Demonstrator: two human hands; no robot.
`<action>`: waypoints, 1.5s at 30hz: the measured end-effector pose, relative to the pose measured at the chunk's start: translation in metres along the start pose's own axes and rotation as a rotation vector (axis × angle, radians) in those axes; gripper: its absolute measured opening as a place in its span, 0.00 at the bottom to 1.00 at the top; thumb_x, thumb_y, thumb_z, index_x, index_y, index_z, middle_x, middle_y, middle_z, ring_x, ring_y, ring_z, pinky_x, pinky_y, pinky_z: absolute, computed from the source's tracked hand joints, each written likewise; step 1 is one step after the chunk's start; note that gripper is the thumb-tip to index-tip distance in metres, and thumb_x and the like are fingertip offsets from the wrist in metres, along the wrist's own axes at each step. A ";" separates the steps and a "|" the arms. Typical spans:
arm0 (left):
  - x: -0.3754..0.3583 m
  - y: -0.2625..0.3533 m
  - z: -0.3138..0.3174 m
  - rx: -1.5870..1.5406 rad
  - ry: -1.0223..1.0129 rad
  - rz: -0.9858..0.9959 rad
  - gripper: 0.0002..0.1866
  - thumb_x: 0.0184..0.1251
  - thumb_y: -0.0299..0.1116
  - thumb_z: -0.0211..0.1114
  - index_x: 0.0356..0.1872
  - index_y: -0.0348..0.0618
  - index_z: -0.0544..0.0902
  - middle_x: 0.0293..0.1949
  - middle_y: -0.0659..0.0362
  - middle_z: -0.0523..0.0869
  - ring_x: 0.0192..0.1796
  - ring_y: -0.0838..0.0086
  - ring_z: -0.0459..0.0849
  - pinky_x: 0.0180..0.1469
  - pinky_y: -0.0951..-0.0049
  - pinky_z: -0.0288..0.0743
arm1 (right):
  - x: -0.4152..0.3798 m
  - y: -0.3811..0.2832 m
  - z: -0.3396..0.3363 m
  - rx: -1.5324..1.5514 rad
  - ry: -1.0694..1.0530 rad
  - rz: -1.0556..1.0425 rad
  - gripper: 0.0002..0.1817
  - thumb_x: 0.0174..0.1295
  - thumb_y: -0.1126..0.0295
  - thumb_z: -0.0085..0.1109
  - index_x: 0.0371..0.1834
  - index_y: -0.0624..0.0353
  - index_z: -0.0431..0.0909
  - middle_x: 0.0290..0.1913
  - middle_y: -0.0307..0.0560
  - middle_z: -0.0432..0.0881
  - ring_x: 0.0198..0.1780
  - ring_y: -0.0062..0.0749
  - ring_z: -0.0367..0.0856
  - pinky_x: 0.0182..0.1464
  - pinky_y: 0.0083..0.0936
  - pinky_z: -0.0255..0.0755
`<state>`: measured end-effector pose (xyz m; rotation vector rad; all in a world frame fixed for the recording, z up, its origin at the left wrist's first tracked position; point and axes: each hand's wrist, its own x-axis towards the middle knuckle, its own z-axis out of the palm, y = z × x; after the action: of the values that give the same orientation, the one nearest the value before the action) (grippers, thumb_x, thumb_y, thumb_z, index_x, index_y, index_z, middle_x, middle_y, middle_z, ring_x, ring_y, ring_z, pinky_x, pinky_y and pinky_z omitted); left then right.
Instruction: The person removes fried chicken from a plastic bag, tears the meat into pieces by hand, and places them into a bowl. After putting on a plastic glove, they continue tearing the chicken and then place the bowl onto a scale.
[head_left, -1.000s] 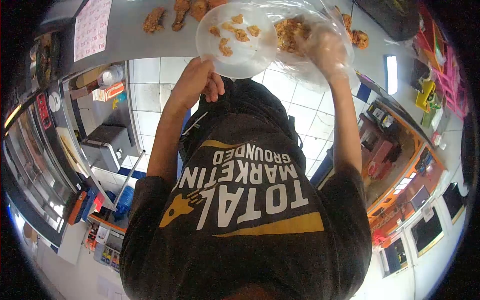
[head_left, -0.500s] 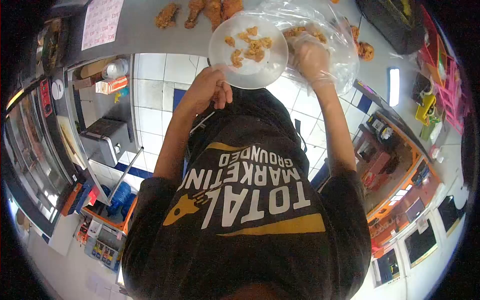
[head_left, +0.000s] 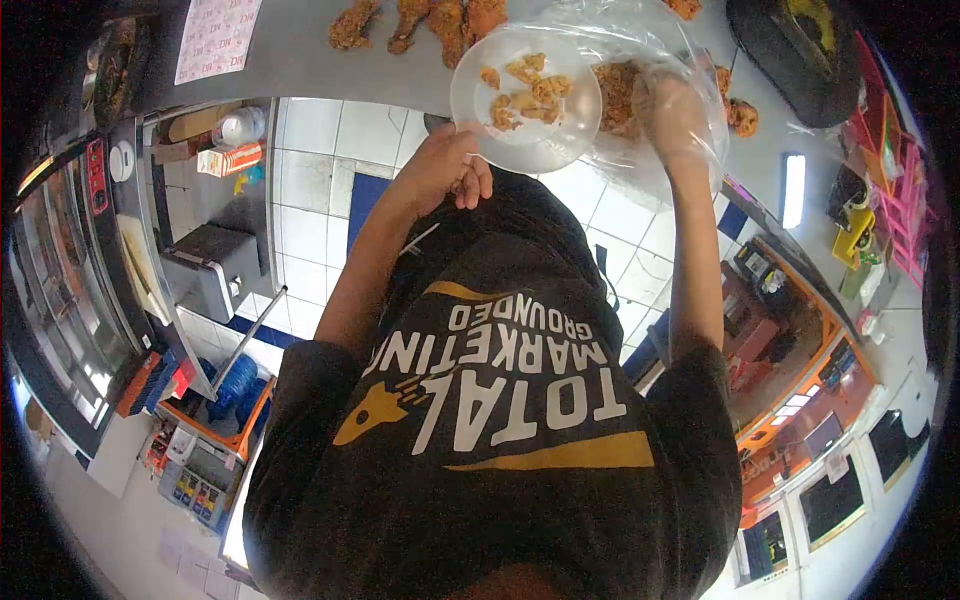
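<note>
My left hand (head_left: 442, 170) is closed on the near-left rim of a round translucent plate (head_left: 540, 148). Several golden fried pieces (head_left: 540, 92) lie scattered on the plate. To its right, a clear plastic bag (head_left: 690, 45) holds browner fried crumbs (head_left: 617, 95). My right hand (head_left: 676, 115) is at these crumbs, with clear plastic about the hand and wrist. Its fingers are blurred and partly hidden, so their grip does not show.
Fried chicken pieces (head_left: 447, 32) lie on the grey counter (head_left: 290, 65) beyond the plate. A printed paper sheet (head_left: 218, 38) is at the left. A black container (head_left: 795, 60) stands at the right, near a pink plastic rack (head_left: 905, 210).
The plate and my left hand appear farther right in view, as does the counter. My right hand has shifted right and slightly up, with more brown crumbs showing beside it.
</note>
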<state>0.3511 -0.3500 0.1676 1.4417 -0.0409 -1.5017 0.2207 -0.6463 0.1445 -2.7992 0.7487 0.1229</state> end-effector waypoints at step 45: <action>-0.005 0.001 -0.009 -0.056 -0.080 0.031 0.16 0.70 0.35 0.46 0.49 0.33 0.73 0.20 0.48 0.82 0.12 0.74 0.76 0.13 0.76 0.68 | -0.008 -0.020 -0.025 0.624 0.104 0.169 0.21 0.66 0.67 0.63 0.57 0.70 0.77 0.47 0.57 0.86 0.47 0.36 0.86 0.51 0.30 0.79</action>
<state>0.3575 -0.3415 0.1691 1.3311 -0.0691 -1.5228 0.2239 -0.6318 0.1740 -2.1621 0.8666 -0.1973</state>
